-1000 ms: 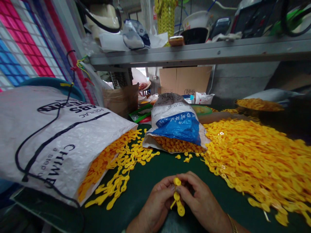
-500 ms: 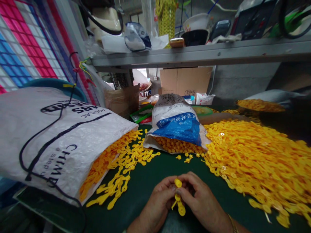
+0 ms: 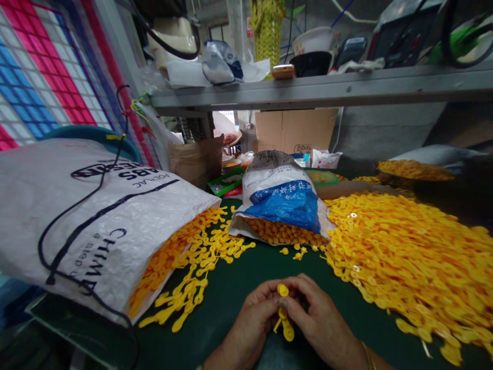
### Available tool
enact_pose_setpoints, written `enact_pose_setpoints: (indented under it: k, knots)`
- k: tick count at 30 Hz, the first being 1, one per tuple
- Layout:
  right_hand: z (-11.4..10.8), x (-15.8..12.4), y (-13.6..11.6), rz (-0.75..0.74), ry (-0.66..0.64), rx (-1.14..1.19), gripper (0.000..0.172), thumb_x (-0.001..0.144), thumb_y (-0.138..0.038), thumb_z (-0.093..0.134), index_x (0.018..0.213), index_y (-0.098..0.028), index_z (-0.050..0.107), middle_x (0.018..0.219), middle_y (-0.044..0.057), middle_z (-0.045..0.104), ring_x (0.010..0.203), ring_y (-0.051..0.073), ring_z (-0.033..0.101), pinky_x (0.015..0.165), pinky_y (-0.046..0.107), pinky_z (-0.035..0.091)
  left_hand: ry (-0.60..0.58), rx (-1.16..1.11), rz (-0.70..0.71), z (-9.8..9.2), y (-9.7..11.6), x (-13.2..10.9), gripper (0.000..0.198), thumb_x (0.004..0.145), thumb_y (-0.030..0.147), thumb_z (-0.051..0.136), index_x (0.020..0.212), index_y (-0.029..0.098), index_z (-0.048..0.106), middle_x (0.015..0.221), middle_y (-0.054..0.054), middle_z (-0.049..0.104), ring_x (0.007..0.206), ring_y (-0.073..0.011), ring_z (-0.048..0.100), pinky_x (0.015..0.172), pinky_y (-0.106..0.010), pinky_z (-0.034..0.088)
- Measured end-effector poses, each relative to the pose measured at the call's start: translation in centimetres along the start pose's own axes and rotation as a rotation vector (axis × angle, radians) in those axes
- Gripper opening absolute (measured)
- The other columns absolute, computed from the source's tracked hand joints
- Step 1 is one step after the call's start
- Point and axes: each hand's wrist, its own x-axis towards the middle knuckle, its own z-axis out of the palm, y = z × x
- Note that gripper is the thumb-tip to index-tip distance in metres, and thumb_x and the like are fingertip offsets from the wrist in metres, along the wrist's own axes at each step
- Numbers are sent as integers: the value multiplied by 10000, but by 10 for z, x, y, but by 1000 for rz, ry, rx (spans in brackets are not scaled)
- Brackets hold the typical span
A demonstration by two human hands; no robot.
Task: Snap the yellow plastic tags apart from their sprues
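Near the front of the dark green table, both my hands meet around a small yellow plastic piece (image 3: 287, 330) with round discs and a thin stem. My left hand (image 3: 257, 317) pinches it from the left, thumb against its side. From the right, my right hand (image 3: 318, 311) presses its thumb on the middle of the piece. One disc shows above the thumbs and another hangs below. The fingertips hide the part between them. A few small loose yellow pieces (image 3: 298, 253) lie on the table beyond my hands.
On the right spreads a large heap of yellow plastic pieces (image 3: 408, 257). A white sack (image 3: 96, 216) at left spills long yellow pieces (image 3: 192, 288). Ahead lies a blue and white bag (image 3: 285, 200) of small yellow parts. A grey metal shelf (image 3: 308, 88) crosses above.
My hands stay in nearly the same place on the yellow plastic piece, whose lower part has tilted slightly. The whole view has shifted a little.
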Motion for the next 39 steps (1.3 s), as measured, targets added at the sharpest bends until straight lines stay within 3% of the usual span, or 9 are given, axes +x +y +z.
enact_pose_setpoints:
  k: [8, 16, 21, 25, 30, 35, 39]
  knots:
    - [-1, -2, 4, -74, -17, -45, 132, 924, -189, 487, 994, -241, 587, 971, 19, 595, 922, 169, 585, 813, 276, 456, 20, 82, 37, -7, -6, 3, 255, 789, 213, 652, 1033, 140, 666, 948, -98, 707, 842, -203, 635, 789, -300, 433]
    - [1, -1, 9, -111, -22, -113, 159, 918, -171, 473, 1019, -237, 576, 963, 33, 595, 908, 179, 587, 803, 295, 465, 64, 190, 87, -4, -4, 1, 248, 779, 251, 669, 1013, 170, 684, 957, -75, 712, 893, -206, 621, 833, -303, 427]
    - [-9, 5, 11, -38, 3, -114, 113, 904, -220, 512, 937, -226, 619, 904, 31, 593, 852, 183, 594, 757, 299, 481, 97, 204, 102, -4, -3, 3, 251, 776, 275, 672, 1010, 187, 684, 923, -59, 713, 819, -187, 622, 785, -294, 443]
    - [-9, 8, 15, 29, -25, 47, 99, 891, -210, 524, 893, -220, 623, 913, 24, 621, 875, 183, 608, 781, 298, 490, 79, 210, 86, -7, -5, 2, 249, 795, 271, 653, 1027, 181, 672, 899, -55, 706, 785, -176, 618, 747, -284, 445]
    - [-5, 7, 17, 154, -66, 345, 100, 850, -198, 565, 943, -217, 596, 853, -8, 635, 755, 156, 639, 676, 256, 521, 41, 242, 118, -6, -6, 1, 236, 815, 256, 631, 1034, 178, 670, 951, -66, 707, 869, -193, 617, 809, -296, 437]
    - [-4, 5, 18, 11, 25, 122, 47, 836, -216, 612, 869, -217, 645, 848, 1, 590, 780, 160, 607, 687, 255, 497, 39, 241, 109, -2, -4, 1, 222, 802, 234, 642, 1012, 171, 677, 942, -64, 712, 889, -194, 616, 807, -281, 437]
    - [3, -2, 19, -125, -14, -44, 140, 902, -229, 541, 1004, -247, 636, 927, 36, 612, 874, 185, 590, 776, 300, 489, 94, 183, 70, -3, -4, 1, 231, 749, 230, 694, 974, 178, 682, 903, -53, 713, 836, -174, 614, 757, -255, 440]
